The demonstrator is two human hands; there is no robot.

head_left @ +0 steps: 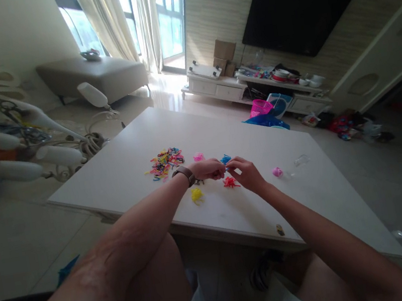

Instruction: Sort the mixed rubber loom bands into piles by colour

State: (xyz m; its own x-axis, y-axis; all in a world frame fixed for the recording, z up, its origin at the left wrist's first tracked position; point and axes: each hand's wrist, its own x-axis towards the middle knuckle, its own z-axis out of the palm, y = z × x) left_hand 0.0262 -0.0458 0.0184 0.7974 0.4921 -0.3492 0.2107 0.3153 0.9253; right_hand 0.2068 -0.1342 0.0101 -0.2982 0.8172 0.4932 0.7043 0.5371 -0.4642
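Note:
My left hand (210, 169), with a brown-strapped watch at the wrist, is closed above the table, its fingers meeting those of my right hand (245, 174). The right fingers are pinched together; anything between them is too small to name. Just behind the fingertips lies a blue pile (226, 159) of small thin pieces, and a red pile (231, 182) sits below them. A pink pile (198, 157) and a yellow pile (197, 195) lie around my left hand, which partly hides a dark pile (199, 182). Further left spreads a larger mixed-colour pile (167, 163).
On the white table (289, 202), a pink object (277, 172) and a clear container (301, 159) stand at the right. A small dark-and-yellow item (280, 230) lies near the front edge. A white-shaded lamp (60, 155) borders the left side; a pink basket (260, 107) is beyond the far edge.

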